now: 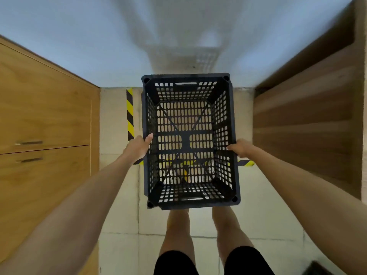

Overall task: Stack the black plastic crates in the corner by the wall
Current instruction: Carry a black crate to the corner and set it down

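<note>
Head view showed a pale wall [79,36] at the far end, wooden cabinets [43,116] on the left and wooden panels [307,116] on the right. Between them a black crate [189,139] hung above the tiled floor [119,215], open side up. Left hand [139,146] gripped its left rim, right hand [241,147] its right rim, fingers curled over the edges.

A light wooden cabinet with two slim dark handles [43,116] fills the left side of the frame. Dark brown wooden panelling [309,120] runs down the right side. A pale tiled floor [119,225] spans the bottom, with yellow-and-black striped hazard tape [130,114] left of centre. A white wall [79,36] covers the top.
</note>
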Motion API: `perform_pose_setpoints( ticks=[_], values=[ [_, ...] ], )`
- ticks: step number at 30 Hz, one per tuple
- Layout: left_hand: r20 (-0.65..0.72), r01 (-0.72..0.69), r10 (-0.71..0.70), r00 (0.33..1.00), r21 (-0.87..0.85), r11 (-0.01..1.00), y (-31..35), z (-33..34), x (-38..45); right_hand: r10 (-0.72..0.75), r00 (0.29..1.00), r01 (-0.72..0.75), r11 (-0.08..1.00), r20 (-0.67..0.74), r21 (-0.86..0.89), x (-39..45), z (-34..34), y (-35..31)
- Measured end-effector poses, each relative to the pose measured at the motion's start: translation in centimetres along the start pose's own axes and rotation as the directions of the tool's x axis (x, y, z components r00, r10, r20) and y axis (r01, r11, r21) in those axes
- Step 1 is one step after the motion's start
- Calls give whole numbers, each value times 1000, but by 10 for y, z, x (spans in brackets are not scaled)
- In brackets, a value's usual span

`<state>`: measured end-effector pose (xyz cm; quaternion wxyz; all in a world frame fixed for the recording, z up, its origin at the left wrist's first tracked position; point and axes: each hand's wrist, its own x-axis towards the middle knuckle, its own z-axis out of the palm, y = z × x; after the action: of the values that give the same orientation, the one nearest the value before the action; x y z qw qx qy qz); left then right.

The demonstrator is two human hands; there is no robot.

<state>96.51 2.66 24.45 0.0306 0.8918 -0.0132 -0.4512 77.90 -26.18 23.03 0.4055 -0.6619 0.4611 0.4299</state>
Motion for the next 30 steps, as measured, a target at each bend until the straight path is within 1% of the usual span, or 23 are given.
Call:
perform_pose_setpoints(
  ticks=[4, 6, 10, 16, 21, 27, 30],
  values=[
    [9, -35, 34, 999, 83, 996, 8, 14, 56, 20, 1000, -20, 999, -1, 32, 51, 7, 0],
    [12, -64, 63, 998, 98, 993, 11, 21, 86, 36, 999, -37, 998, 11, 44, 77, 10, 3],
    [3, -80, 80, 997, 134, 988, 23, 38, 131, 39, 999, -39, 999, -9, 33, 114, 13, 3],
    [62, -33, 28, 998, 93, 995, 43, 59, 167, 93, 995, -91, 994, -39, 53, 151, 11, 6],
    [71, -15, 4, 997, 156, 988, 48, 80, 199, 134, 990, -132, 990, -42, 52, 181, 17, 10],
    [54, 21, -22, 998, 27, 999, 56, 93, 234, 120, 992, -115, 990, -49, 83, 215, 16, 1],
    [34, 30, -30, 999, -23, 999, 58, 94, 249, 98, 992, -92, 993, -80, 73, 231, 14, -5]
  ],
)
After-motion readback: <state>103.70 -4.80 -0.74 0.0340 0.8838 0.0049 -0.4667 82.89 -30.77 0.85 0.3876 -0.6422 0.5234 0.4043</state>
